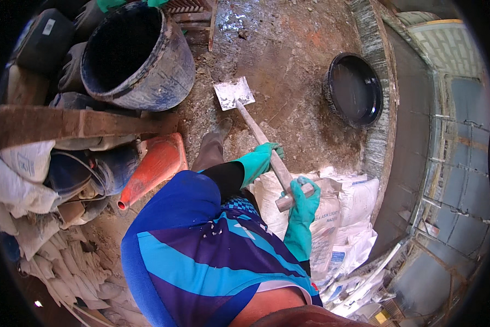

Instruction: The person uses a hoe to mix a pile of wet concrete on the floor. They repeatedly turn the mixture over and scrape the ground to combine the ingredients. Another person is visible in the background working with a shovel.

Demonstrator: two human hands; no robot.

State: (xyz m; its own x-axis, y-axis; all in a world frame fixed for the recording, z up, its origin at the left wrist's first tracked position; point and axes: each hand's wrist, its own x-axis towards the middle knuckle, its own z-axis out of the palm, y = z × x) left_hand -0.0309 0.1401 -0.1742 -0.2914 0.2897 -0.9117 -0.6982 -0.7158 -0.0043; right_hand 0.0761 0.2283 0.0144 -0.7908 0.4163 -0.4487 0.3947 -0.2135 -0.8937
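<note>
A shovel (254, 126) with a wooden shaft and T-shaped handle slants away from me. Its flat, whitish-crusted blade (226, 97) rests on the wet, dirty ground. In a green rubber glove, my left hand (265, 154) is closed round the upper shaft. My right hand (305, 197), gloved alike, grips the crosspiece of the handle at the near end. Beside my right hand stand stacked white sacks (358, 197). My boot (211, 146) is to the left of the shaft.
A large grey tub (166, 71) stands far left, with dark jerrycans (47, 41) beyond it. An orange traffic cone (159, 166) leans near a wooden beam (43, 126). At right, a round black basin (355, 90) sits against a low ledge (379, 109). Empty-looking sacks (65, 267) lie lower left.
</note>
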